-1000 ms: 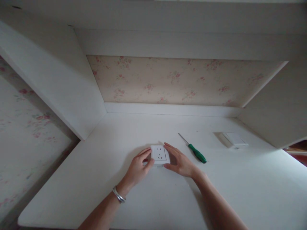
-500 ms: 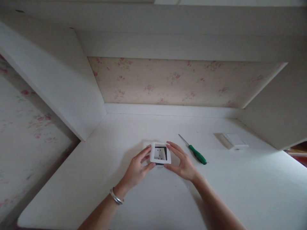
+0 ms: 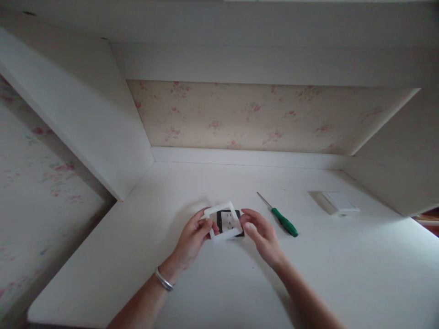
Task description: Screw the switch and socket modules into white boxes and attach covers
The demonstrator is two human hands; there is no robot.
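Note:
A white square socket frame (image 3: 226, 236) is pinched at its left side between the thumb and fingers of my left hand (image 3: 190, 235). It is tilted above a wall socket (image 3: 227, 220) with a white slotted face and dark surround, which shows through the opening. My right hand (image 3: 262, 235) is just right of the frame, its fingers curled and apart; the fingertips are close to the socket's right edge, and I cannot tell whether they touch it. A screwdriver (image 3: 284, 222) with a green handle lies to the right of that hand.
A white boxy switch or socket unit (image 3: 338, 202) rests on the white desk (image 3: 212, 283) at the right. White panels (image 3: 85, 114) rise at the left and right sides. Behind the desk is a flowered wall (image 3: 233, 116).
The white frame has turned and shifted left in my left hand, showing more of the dark socket behind it. My right hand has let go of the frame's right side.

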